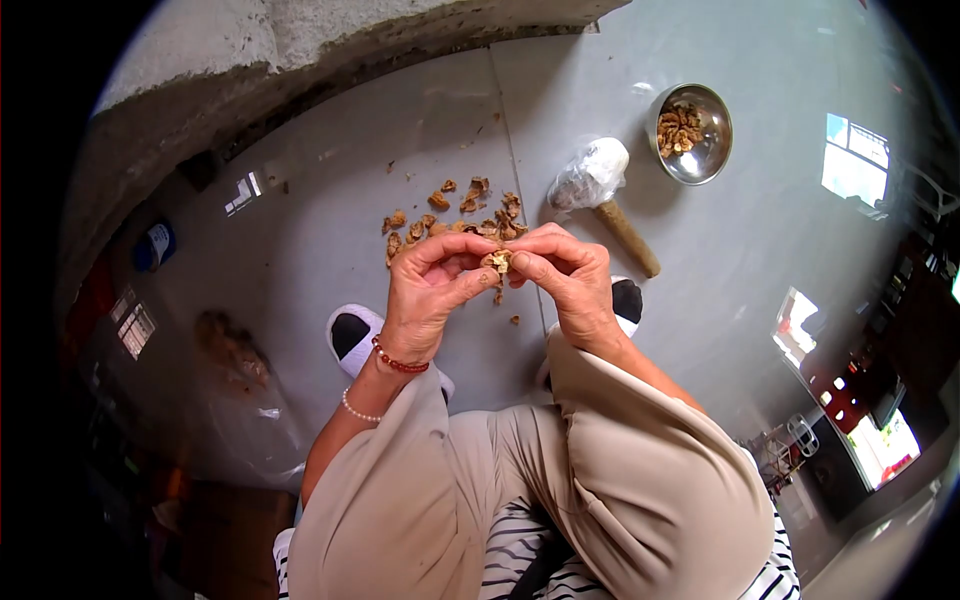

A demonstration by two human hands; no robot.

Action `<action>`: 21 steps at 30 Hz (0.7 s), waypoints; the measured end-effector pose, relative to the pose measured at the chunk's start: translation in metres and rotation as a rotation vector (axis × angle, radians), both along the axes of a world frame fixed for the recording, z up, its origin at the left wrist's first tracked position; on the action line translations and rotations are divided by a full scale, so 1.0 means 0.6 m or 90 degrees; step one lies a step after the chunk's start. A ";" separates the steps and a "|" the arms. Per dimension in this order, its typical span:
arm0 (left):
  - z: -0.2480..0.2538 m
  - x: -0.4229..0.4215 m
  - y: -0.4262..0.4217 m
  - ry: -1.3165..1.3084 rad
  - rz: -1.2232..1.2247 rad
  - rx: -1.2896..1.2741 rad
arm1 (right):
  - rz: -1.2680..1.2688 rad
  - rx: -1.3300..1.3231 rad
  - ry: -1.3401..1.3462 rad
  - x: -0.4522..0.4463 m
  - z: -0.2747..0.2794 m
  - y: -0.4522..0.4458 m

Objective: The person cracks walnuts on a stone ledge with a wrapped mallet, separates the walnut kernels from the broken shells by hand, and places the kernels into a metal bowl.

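Note:
Between the fingertips of both hands is a cracked walnut (497,262), its pale kernel showing among brown shell. My left hand (432,280) pinches it from the left side, with a red bead bracelet and a white one on that wrist. From the right, my right hand (570,280) pinches the same walnut with thumb and finger. Broken walnut shells (473,195) lie scattered on the floor just beyond the hands, some partly hidden by them. A hammer or mallet with its head wrapped in plastic (590,175) and a wooden handle (628,238) lies to the right.
A steel bowl (715,160) holding walnut kernels (680,130) stands at the upper right. On the left lies a clear plastic bag (255,420) with brown contents. A blue-lidded container (155,246) sits farther left, and a rough concrete edge (300,60) runs along the top.

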State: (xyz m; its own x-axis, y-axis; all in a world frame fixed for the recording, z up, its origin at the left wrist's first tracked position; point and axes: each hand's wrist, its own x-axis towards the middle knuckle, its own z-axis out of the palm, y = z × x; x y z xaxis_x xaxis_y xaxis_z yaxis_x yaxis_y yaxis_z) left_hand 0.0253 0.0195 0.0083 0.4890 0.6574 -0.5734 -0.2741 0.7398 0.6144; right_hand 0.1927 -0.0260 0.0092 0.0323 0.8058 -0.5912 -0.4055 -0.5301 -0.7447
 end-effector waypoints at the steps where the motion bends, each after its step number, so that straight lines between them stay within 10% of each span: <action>1: 0.002 0.000 0.001 0.009 0.007 -0.034 | 0.004 0.002 0.002 0.000 -0.001 0.000; 21: -0.003 -0.009 -0.001 -0.014 0.012 -0.109 | 0.044 0.000 0.006 -0.002 0.007 -0.001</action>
